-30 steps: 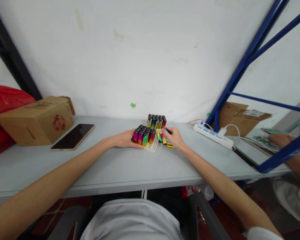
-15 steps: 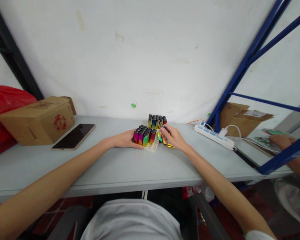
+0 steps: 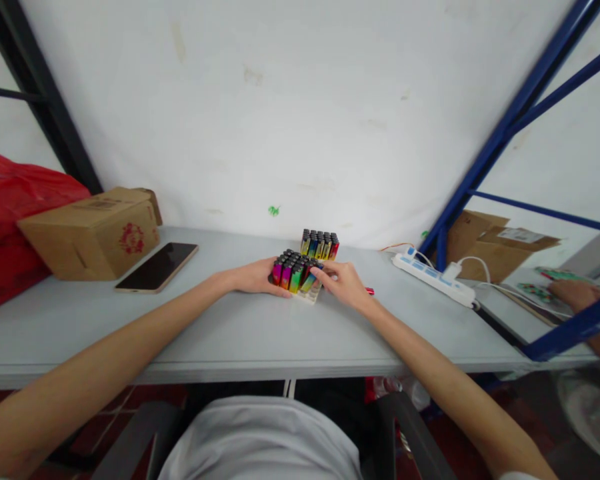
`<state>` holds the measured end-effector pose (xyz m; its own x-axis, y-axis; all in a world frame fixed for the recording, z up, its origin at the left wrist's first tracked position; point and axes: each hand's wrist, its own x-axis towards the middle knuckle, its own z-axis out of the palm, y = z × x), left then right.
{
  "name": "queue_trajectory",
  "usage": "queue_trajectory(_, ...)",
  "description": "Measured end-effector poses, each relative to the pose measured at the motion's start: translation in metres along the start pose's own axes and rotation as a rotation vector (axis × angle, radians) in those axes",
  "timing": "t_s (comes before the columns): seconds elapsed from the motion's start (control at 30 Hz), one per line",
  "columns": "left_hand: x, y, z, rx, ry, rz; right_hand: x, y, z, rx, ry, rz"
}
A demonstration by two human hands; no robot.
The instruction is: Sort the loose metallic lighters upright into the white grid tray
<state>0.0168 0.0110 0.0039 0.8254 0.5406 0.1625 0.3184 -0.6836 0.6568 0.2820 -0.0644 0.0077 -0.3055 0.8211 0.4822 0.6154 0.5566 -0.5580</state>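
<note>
A clear tray (image 3: 307, 295) holds several upright colourful lighters (image 3: 291, 273) near the middle of the grey table (image 3: 240, 333). My left hand (image 3: 253, 277) cups the tray's left side, fingers curled against it. My right hand (image 3: 343, 283) pinches a lighter (image 3: 311, 281) tilted at the tray's right end. A second block of lighters (image 3: 320, 245) stands just behind. A loose red lighter (image 3: 369, 291) lies on the table beside my right hand.
A phone (image 3: 157, 267) lies face up at the left, by a cardboard box (image 3: 95, 233) and a red bag (image 3: 10, 227). A white power strip (image 3: 433, 277) with cables sits at the right near a blue rack (image 3: 480, 160). Another person's hand (image 3: 573, 293) rests at far right.
My right hand moved left from the loose lighters to the tray's right end, carrying a lighter. The view shifted slightly right. My left hand stayed on the tray.
</note>
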Motion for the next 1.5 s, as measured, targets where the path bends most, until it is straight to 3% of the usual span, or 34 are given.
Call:
queue_trajectory(0.3,-0.001,-0.002,0.000,0.053,0.018,0.000,0.002,0.002,0.018,-0.336,-0.133,-0.098)
queue_trajectory(0.4,-0.001,0.000,0.000,0.028,0.019,0.002,0.005,0.009,0.004,-0.284,-0.136,-0.077)
queue_trajectory(0.5,-0.001,0.000,0.001,0.018,0.012,0.032,0.008,0.028,-0.019,-0.270,0.009,-0.035)
queue_trajectory(0.57,0.000,-0.001,0.001,0.026,0.008,0.048,0.008,0.045,-0.030,-0.314,0.033,-0.060)
queue_trajectory(0.73,0.000,-0.002,0.001,0.047,0.012,0.042,0.006,0.070,-0.028,-0.313,-0.133,-0.101)
queue_trajectory(0.87,0.000,-0.001,0.000,0.052,0.025,0.042,0.008,0.070,-0.018,-0.245,-0.228,-0.223)
queue_trajectory(1.07,-0.001,0.000,0.001,0.024,0.013,0.041,0.009,0.067,-0.024,-0.099,-0.366,-0.249)
queue_trajectory(1.3,-0.001,-0.001,0.001,0.020,0.017,0.050,0.009,0.062,-0.027,-0.118,-0.289,-0.248)
queue_trajectory(1.4,-0.001,0.001,0.000,0.027,0.016,0.050,0.008,0.054,-0.026,-0.082,-0.186,-0.206)
queue_trajectory(1.5,-0.001,0.003,0.000,0.025,0.012,0.033,0.007,0.047,-0.025,0.107,-0.058,-0.080)
